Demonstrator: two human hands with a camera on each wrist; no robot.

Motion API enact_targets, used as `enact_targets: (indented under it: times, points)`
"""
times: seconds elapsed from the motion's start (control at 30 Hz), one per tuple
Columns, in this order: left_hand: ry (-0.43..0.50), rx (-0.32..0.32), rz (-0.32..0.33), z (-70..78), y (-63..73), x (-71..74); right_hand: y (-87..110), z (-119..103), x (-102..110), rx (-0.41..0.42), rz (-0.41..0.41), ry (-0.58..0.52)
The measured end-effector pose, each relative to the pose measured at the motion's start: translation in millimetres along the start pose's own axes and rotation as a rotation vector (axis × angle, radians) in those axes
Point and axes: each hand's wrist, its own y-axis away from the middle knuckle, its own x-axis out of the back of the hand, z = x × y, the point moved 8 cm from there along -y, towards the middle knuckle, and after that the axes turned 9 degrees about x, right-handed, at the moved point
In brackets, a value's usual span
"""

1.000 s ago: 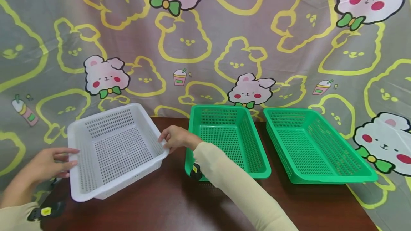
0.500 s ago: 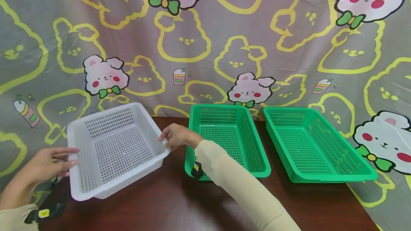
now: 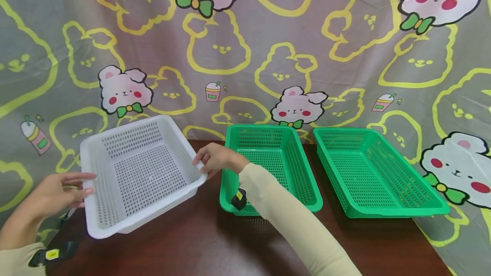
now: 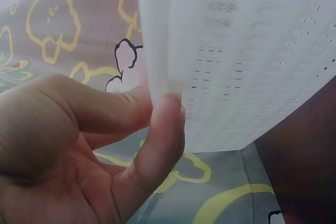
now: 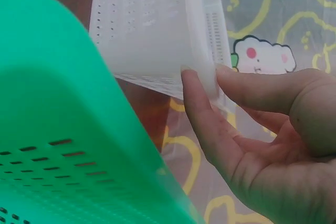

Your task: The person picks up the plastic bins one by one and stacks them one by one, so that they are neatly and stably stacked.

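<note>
A white plastic basket (image 3: 147,182) with slotted walls is held at the left of the head view, its inside bare. My left hand (image 3: 57,193) pinches its left rim between thumb and fingers; the left wrist view shows the fingertips (image 4: 167,111) on the rim's outer face. On the opposite side, my right hand (image 3: 218,158) pinches the right rim, and in the right wrist view its thumb and a finger (image 5: 197,90) sit on either side of that rim. The basket is slightly tilted, its front corner over the dark table.
A green basket (image 3: 316,201) stands in the middle of the dark wooden table (image 3: 199,246), under my right forearm. Another green basket (image 3: 399,212) is at the right. A patterned curtain (image 3: 245,24) hangs right behind the table.
The white basket has risen a little at its far side and shifted slightly right, with both hands keeping their grip. The green baskets have stayed in place.
</note>
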Motion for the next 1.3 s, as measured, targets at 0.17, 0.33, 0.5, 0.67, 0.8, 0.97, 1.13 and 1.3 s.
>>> enact_targets:
  times: [0.17,0.33,0.5,0.67,0.8,0.97,1.13,1.3]
  points:
    - [-0.003,-0.017,0.007,3.1,1.2,0.7,4.6,-2,6,-0.012,-0.009,-0.009]
    - [-0.001,-0.057,0.006,8.6,3.0,2.6,9.5,-5,11,-0.008,-0.025,-0.041]
    - [0.012,-0.08,0.002,17.2,4.5,3.9,13.4,-6,17,-0.009,-0.045,-0.06]
    - [0.002,-0.093,0.011,25.9,6.3,4.6,17.8,-6,22,-0.017,-0.042,-0.076]
    - [-0.003,-0.109,0.018,31.4,7.3,4.8,21.8,-7,26,-0.024,-0.03,-0.072]
    - [-0.009,-0.119,0.022,40.0,8.2,5.7,26.7,-8,32,-0.032,-0.012,-0.056]
    - [-0.018,-0.12,0.023,48.5,6.0,6.6,31.8,-9,38,-0.024,0.002,-0.054]
    - [-0.021,-0.139,0.008,55.0,3.2,7.1,37.1,-11,45,-0.011,0.011,-0.049]
